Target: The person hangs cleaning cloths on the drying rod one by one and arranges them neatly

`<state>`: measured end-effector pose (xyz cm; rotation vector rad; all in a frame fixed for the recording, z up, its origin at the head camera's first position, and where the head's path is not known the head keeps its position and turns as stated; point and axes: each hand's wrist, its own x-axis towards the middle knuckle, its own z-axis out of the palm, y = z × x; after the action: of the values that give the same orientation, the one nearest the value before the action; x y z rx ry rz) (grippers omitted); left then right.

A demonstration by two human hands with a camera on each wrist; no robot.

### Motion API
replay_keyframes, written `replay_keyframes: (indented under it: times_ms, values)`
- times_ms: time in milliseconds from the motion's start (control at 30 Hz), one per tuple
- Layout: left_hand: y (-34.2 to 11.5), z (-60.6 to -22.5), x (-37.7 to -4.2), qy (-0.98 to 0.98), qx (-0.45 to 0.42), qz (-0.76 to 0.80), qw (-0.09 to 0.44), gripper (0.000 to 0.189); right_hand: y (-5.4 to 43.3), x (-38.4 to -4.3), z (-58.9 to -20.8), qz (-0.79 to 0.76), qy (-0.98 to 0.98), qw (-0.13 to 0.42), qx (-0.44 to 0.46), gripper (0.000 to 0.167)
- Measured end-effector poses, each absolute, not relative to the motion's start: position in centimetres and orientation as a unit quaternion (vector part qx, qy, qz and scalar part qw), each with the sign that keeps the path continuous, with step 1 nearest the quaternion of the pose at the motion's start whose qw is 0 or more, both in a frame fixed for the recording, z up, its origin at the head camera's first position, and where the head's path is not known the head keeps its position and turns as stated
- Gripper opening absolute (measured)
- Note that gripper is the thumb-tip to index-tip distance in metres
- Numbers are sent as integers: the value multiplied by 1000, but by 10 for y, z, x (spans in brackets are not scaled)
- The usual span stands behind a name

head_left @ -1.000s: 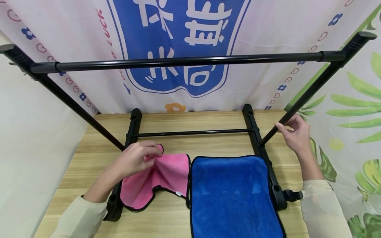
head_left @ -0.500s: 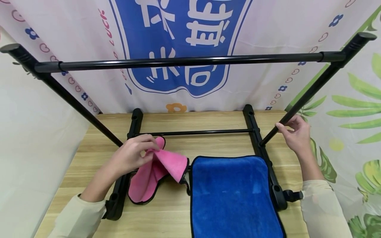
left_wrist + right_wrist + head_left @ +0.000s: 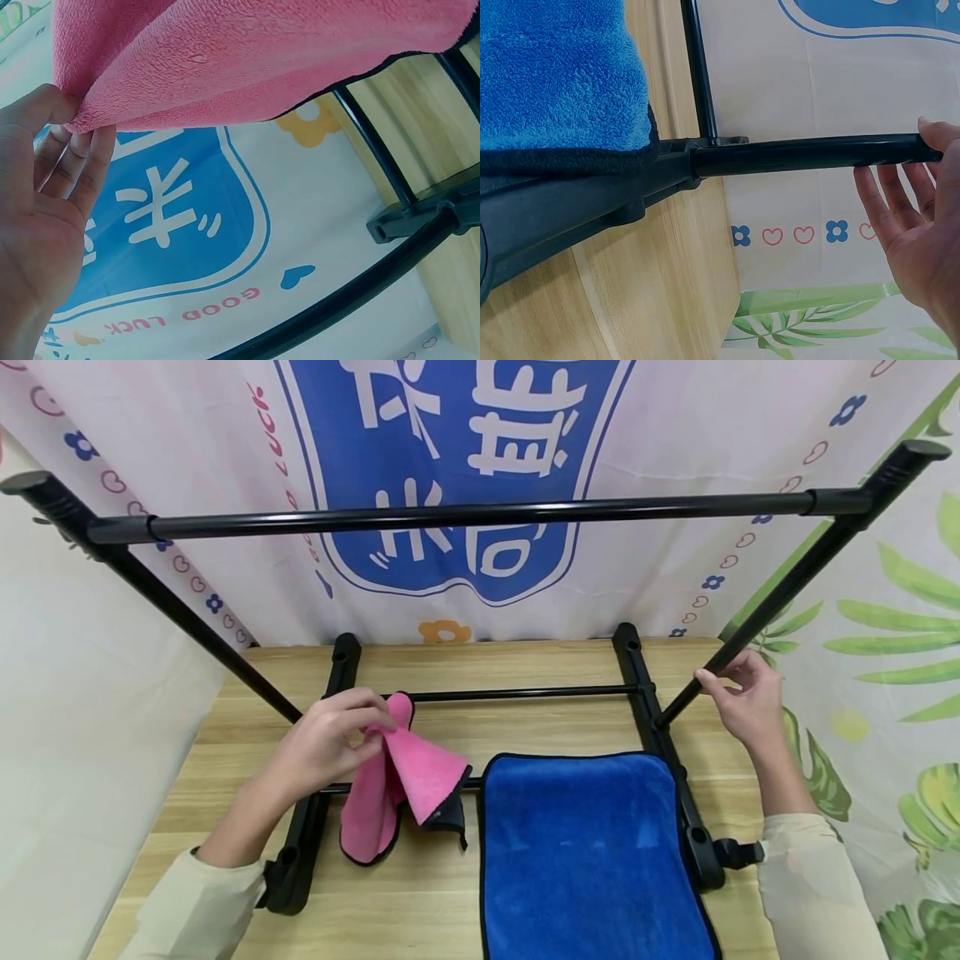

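My left hand pinches a pink towel with black edging near its middle, so the cloth hangs in folds from the fingertips. In the left wrist view, thumb and fingers squeeze a gathered point of the pink plush. A dark underside shows at the towel's lower right corner. My right hand holds the right upright pole of a black rack between thumb and fingers, a little above its foot. To the right of the pink towel, a blue towel with black edging lies spread flat over the rack's front lower bar.
The rack's top bar spans high across the view. Its left foot and right foot stand on a wooden table. A thin rear bar joins them. Behind hangs a printed white cloth.
My left hand has lifted the pink towel off its spread position, gathering it and drawing it up and slightly leftward, baring part of the front lower bar. The right hand stays on the pole.
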<state>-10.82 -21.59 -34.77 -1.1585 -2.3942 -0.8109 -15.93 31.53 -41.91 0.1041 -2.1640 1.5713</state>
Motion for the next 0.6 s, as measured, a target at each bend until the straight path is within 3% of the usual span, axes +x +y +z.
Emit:
replay_keyframes:
  times_ms: [600]
  values:
    - [-218,-329,-108,-816,-407,-323,255,38,315,-160,-421,580,-779,235,40,17]
